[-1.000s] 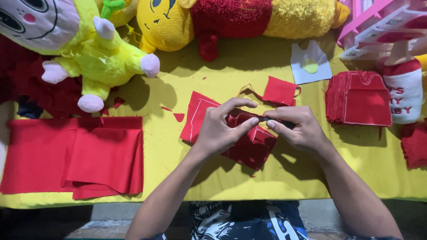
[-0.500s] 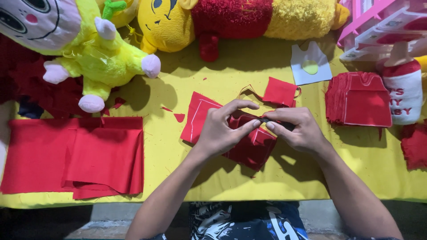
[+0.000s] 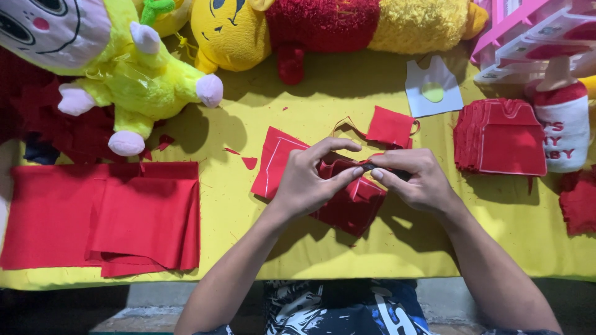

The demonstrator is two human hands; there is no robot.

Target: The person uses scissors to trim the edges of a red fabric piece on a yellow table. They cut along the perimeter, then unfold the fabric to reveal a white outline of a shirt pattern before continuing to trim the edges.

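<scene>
My left hand [image 3: 310,177] and my right hand [image 3: 417,180] meet over a folded piece of red cloth [image 3: 347,198] lying on the yellow table cover [image 3: 298,248]. Both hands pinch the cloth's upper edge between thumb and fingers. A dark tool, likely scissors, shows in my right hand's grip but is mostly hidden. White chalk lines mark the cloth near its left edge. A small cut red piece [image 3: 390,127] lies just beyond my hands.
A stack of cut red shirt-shaped pieces [image 3: 501,136] sits at right, beside a white paper pattern [image 3: 433,93]. Folded red fabric [image 3: 105,217] lies at left. Plush toys [image 3: 124,68] line the back edge, and pink plastic racks [image 3: 534,37] stand at the far right.
My hands stay at the same spot on the red cloth, with only slight finger movement at the pinch.
</scene>
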